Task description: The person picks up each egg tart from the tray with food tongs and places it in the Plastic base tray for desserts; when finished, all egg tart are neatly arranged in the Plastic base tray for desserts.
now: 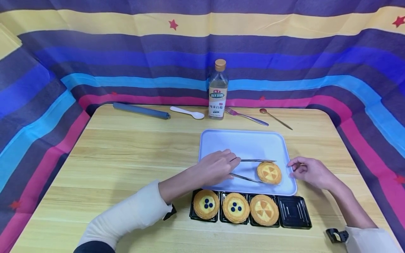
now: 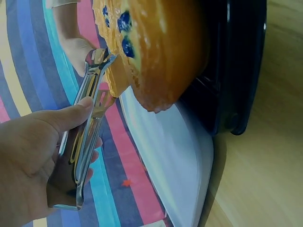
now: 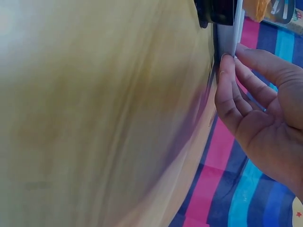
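My left hand (image 1: 221,167) grips metal tongs (image 1: 253,170), whose two arms lie either side of a yellow tart (image 1: 269,173) at the near right of the white tray (image 1: 246,144). In the left wrist view the thumb lies along the tongs (image 2: 80,151), with a blueberry tart (image 2: 156,52) close to the lens. At the tray's right edge, my right hand (image 1: 303,169) has thumb and fingertips pinching the rim (image 3: 229,35). A black four-slot tray (image 1: 293,212) in front holds two blueberry tarts (image 1: 206,203) (image 1: 235,207) and one yellow tart (image 1: 264,209). Its right slot holds nothing.
Along the far edge of the wooden table (image 1: 126,158) lie a grey rolled mat (image 1: 140,110), a white spoon (image 1: 187,112), a vinegar bottle (image 1: 218,90), a fork (image 1: 246,116) and a small spoon (image 1: 275,118). Striped cloth walls surround the table.
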Available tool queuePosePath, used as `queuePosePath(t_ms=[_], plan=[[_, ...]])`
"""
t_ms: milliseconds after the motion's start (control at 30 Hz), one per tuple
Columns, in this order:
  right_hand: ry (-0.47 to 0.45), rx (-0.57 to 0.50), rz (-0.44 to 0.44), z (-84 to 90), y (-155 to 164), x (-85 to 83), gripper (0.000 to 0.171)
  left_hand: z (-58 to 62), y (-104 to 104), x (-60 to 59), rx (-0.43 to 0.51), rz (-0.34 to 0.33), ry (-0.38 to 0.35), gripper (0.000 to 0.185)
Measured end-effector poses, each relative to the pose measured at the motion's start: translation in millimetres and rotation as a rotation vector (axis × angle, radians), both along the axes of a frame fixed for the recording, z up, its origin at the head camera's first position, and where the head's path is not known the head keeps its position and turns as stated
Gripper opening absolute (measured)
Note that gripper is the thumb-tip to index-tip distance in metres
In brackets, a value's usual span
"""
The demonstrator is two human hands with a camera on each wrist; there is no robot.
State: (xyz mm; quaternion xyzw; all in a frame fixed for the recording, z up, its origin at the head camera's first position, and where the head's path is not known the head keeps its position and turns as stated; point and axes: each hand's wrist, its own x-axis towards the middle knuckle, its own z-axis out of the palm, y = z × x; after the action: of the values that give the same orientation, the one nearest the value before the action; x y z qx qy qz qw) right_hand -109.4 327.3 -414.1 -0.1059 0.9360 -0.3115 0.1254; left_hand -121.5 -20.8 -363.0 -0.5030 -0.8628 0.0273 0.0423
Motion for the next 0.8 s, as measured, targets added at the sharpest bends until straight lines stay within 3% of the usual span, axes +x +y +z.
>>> queuePosePath(t_ms=[367, 800], plan=[[-0.051, -0.013, 0.003, 2.8, 1.8, -14.4, 0.026, 6.4, -4.2, 4.8, 0.012, -0.014, -0.024, 0.055], [-0.086, -0.048, 0.001, 0.0, 4.4, -17.2, 0.026, 11.2, 7.4, 16.8, -0.039, -0.038, -0.061, 0.053]])
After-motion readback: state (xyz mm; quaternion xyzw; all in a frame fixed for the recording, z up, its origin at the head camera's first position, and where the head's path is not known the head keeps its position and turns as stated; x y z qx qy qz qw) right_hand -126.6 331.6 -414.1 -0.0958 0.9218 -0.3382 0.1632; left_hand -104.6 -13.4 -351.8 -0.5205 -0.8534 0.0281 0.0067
